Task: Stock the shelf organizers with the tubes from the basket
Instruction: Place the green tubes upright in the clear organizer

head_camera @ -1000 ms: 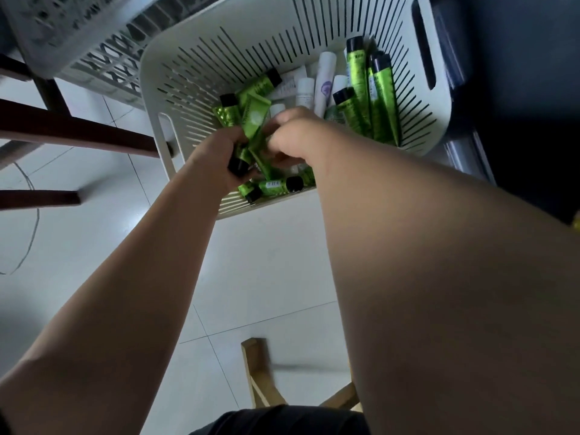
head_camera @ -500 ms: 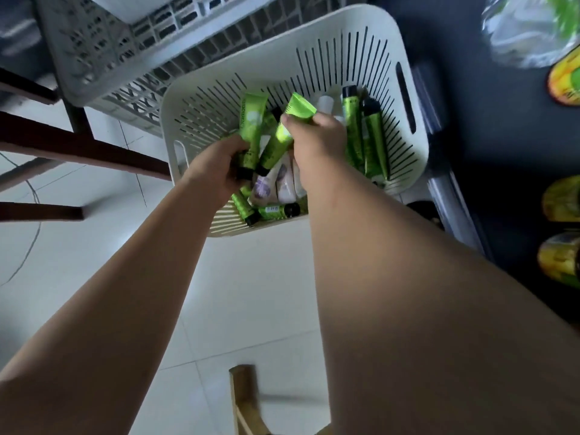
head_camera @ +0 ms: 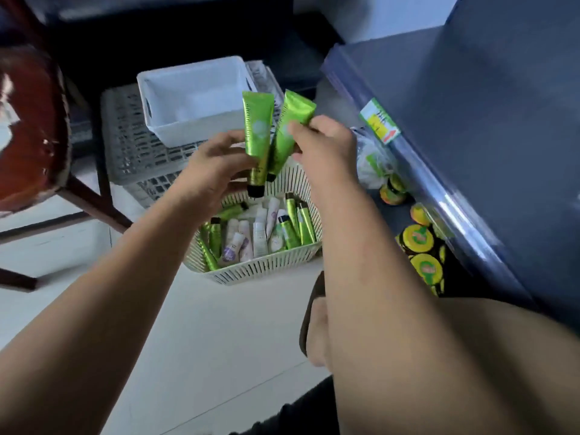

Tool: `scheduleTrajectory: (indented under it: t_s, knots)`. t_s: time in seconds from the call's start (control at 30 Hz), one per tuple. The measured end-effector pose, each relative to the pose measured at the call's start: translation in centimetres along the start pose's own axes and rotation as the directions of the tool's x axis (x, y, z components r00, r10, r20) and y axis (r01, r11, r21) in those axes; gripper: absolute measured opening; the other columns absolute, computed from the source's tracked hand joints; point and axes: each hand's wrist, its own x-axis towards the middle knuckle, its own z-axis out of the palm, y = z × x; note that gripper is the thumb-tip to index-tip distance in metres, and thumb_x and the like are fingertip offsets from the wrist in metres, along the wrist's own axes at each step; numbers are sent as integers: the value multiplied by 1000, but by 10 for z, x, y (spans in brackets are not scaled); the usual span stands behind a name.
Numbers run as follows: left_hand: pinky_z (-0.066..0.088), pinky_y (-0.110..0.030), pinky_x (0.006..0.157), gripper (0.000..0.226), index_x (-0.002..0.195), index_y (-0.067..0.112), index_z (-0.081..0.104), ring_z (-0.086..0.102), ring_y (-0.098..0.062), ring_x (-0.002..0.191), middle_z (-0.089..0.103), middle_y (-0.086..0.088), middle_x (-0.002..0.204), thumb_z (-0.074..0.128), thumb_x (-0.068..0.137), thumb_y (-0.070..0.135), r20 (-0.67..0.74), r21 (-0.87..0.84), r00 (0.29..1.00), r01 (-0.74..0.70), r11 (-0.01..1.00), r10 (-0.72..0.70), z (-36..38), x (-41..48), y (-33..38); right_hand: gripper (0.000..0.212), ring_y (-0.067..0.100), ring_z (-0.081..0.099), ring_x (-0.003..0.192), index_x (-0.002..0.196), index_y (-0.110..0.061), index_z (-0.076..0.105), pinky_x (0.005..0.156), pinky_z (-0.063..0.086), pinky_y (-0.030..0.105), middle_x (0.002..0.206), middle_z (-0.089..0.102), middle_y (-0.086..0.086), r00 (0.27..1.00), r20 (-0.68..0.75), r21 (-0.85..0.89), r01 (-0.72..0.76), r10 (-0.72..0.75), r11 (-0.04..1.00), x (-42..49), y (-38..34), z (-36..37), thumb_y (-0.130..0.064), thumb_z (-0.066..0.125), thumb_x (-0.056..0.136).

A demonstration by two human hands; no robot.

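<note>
Little looks done: the white organizer (head_camera: 194, 128) at upper centre appears empty, and the basket (head_camera: 266, 270) at centre holds many loose tubes (head_camera: 260, 233). The left hand (head_camera: 216, 167) has its grip clamped on one green tube (head_camera: 257, 133), and the right hand (head_camera: 323, 146) on another green tube (head_camera: 292, 127), both above the basket.

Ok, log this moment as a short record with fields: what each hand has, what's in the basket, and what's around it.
left hand: left hand grips first green tube, black cap down
right hand: right hand grips second green tube, cap down
tubes: side by side, held above the basket
basket contents: green tubes and white tubes
beyond basket: white bin on grey crate
right side: yellow-lidded jars
</note>
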Motion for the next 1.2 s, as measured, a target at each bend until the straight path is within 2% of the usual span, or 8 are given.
scheduleTrajectory:
  t_s: [0.07,0.27,0.43,0.6,0.73,0.87,1.07,1.2]
  knots:
    - [57,-31,65,24,98,24,69,72,-19,75,76,-3,86,60,94,2,56,4,995,-83,997,83,17,-14,29,19,12,61,69,64,-18,68,75,61,52,64,68,-7,994,-21,-28,108,-108,994,-21,-31,-19,-22,76,81]
    - [58,-42,78,21,108,19,66,69,-23,76,73,-8,94,64,91,7,281,-62,917,-276,959,282,85,-57,95,15,14,59,74,83,-1,68,68,49,36,88,71,24,940,-153,-65,300,-306,952,-101,-102,-101,-15,72,83]
    - [62,-43,79,27,117,8,64,71,-27,80,74,-10,94,61,94,-4,482,-96,795,-371,924,369,172,-93,125,15,11,65,80,88,-17,69,70,55,29,83,73,2,863,-308,-87,395,-402,915,-173,-144,-195,-3,67,94]
    - [61,-50,81,29,117,10,65,70,-29,90,73,-19,103,62,93,-5,686,-130,625,-399,908,373,272,-140,132,4,23,66,82,94,-4,70,78,59,47,96,72,27,735,-494,-185,434,-465,882,-249,-156,-284,-3,67,93]
    - [61,-47,80,30,120,8,65,71,-26,85,74,-18,102,62,93,-6,807,-148,489,-376,915,332,347,-187,121,7,37,72,99,95,-10,74,90,59,52,99,75,20,620,-635,-264,385,-460,884,-312,-146,-351,-10,69,91]
    - [59,-48,88,31,123,5,65,71,-25,91,74,-23,107,63,94,-4,871,-138,410,-328,935,272,409,-233,100,5,24,73,91,89,-18,77,91,59,52,92,76,13,501,-749,-290,340,-434,894,-370,-124,-402,-16,73,87]
    - [54,-35,74,22,113,10,65,65,-16,80,72,-5,91,61,96,-4,941,-155,257,-256,954,222,491,-292,47,31,3,59,66,75,-22,71,71,56,27,67,66,-13,376,-828,-275,374,-416,886,-443,-77,-460,4,67,92]
    - [51,-24,62,16,102,11,59,56,-11,73,60,-3,83,61,96,-3,940,-169,228,-334,927,254,535,-313,25,6,18,61,76,87,0,69,76,54,43,76,68,16,276,-863,-307,377,-422,874,-460,-59,-493,-5,71,91]
